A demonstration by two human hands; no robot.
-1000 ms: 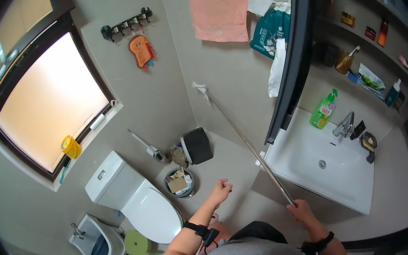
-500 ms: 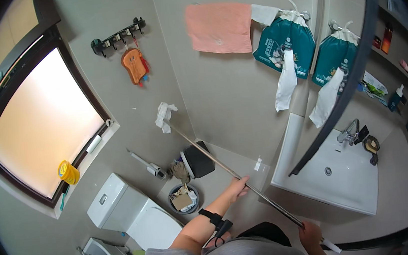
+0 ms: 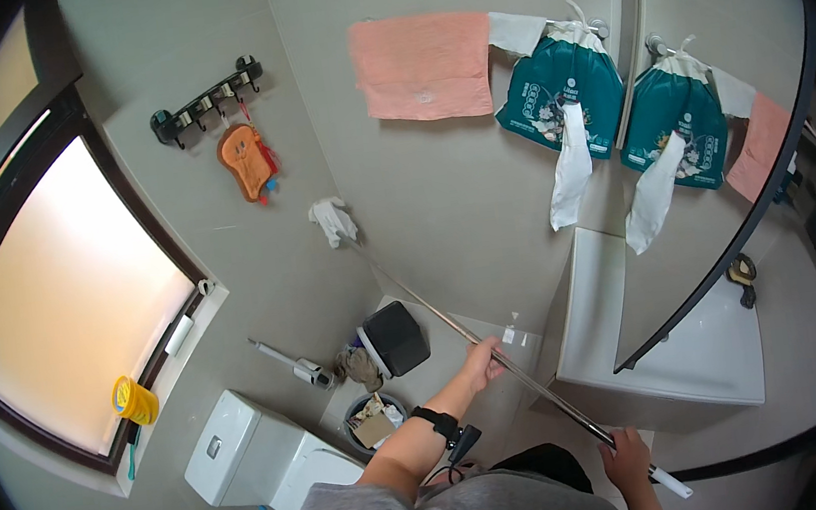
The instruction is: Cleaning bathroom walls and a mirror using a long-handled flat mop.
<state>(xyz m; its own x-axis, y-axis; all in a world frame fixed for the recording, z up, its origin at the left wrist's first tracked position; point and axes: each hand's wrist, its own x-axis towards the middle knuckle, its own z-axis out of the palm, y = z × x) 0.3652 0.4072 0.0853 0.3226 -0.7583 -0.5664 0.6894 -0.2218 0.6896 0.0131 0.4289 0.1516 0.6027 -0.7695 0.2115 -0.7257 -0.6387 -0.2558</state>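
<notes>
Change: half a second back the white cloth head sat lower on the grey wall, below the hook rail; it now rests higher, beside the corner where the two walls meet, and the view has tilted up so the toilet lies near the lower edge.
Pole: a long thin metal pole (image 3: 456, 325) slants from lower right up to upper left, with a pale grip at its lower end.
Cloth head: a crumpled white cloth (image 3: 333, 220) at the pole's tip, touching the wall.
Left hand: the left hand (image 3: 482, 362) is curled around the middle of the pole, fingers closed on it; a black band sits on the wrist.
Right hand: the right hand (image 3: 628, 457) is wrapped around the pole near its lower end.
Wall: smooth matt grey tiles (image 3: 442, 201).
Towel: a soft pink rectangle (image 3: 422, 67) hanging flat.
Bags: teal drawstring bag (image 3: 559, 92) by the mirror's edge.
Toilet: glossy white, boxy cistern (image 3: 240, 460).
Bin: round, holding scraps (image 3: 375, 422).
</notes>
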